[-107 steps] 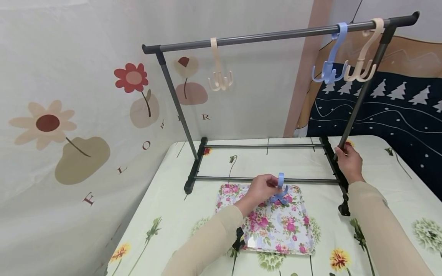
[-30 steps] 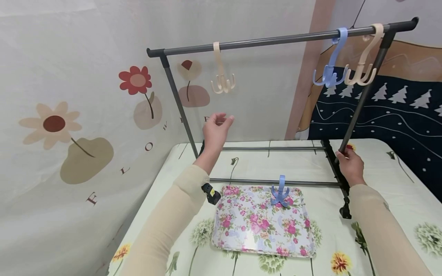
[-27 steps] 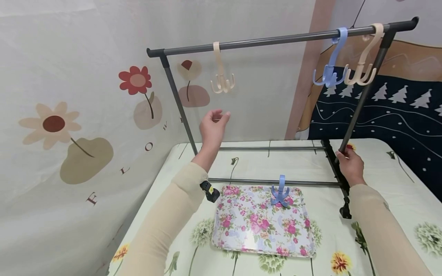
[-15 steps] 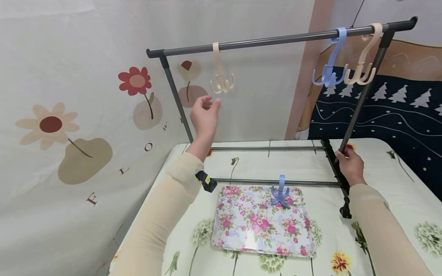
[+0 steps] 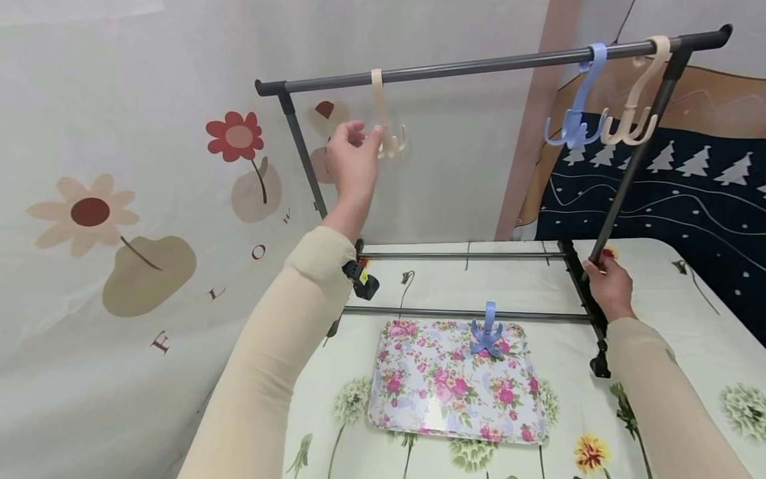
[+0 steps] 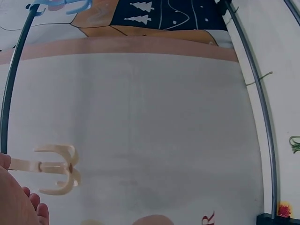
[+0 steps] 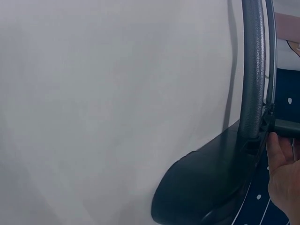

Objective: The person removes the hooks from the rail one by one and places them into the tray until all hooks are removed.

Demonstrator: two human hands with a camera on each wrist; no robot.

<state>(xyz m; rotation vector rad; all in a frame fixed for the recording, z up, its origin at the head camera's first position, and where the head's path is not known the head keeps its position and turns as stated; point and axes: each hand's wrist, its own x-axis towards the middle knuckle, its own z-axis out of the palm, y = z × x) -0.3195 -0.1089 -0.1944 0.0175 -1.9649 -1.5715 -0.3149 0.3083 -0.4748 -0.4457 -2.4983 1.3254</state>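
In the head view my left hand (image 5: 353, 159) is raised at the beige four-prong hanging hook (image 5: 391, 143), which hangs from the top bar (image 5: 467, 68) of a dark grey garment rack. The thumb overlaps the hook's stem in the left wrist view, the other fingers loosely bent with a gap to the thumb. My right hand (image 5: 610, 289) grips the rack's right upright pole (image 5: 628, 176) near its foot. A blue hook (image 5: 574, 126) and a second beige hook (image 5: 630, 126) hang close together at the bar's right end.
Before the rack's lower rail (image 5: 431, 311) lies a floral tray (image 5: 419, 399), with another blue hook (image 5: 487, 336) resting on its far part. A flower-print cloth (image 5: 670, 399) covers the table. Behind stands a pale curtain (image 5: 449, 159) with printed flowers.
My left hand let go of the blue hook, leaving it on the tray, and rose leftward to the hanging beige hook. My right hand stayed on the pole.
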